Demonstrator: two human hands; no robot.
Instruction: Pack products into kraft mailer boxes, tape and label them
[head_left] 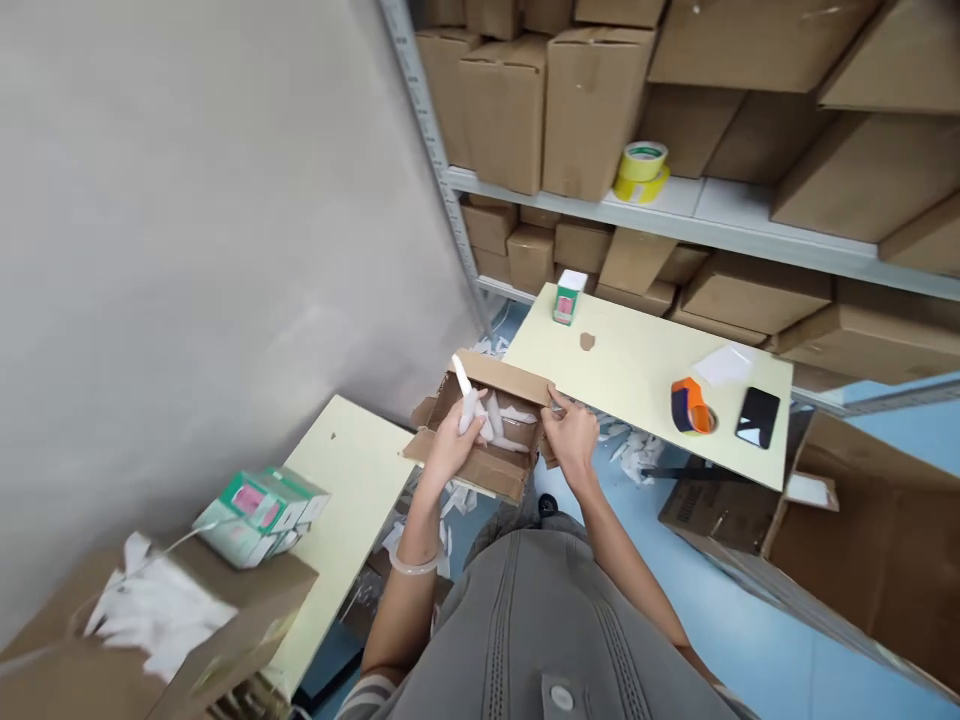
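Centrally, left hand [450, 447] gripped a white tube [466, 400] over the open cardboard box [491, 472]; right hand [571, 437] pinched its right flap. More white pieces lay inside. Beyond the right hand: pale table [637, 372], tape dispenser [691, 407], phone [757, 417], carton-filled shelves [720, 218].

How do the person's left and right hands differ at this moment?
The left hand grips a white packet raised over the cardboard box; the right hand pinches a flap of that box. The left wrist wears a clear bangle; the right wrist is bare. Both hands are at the same open box.
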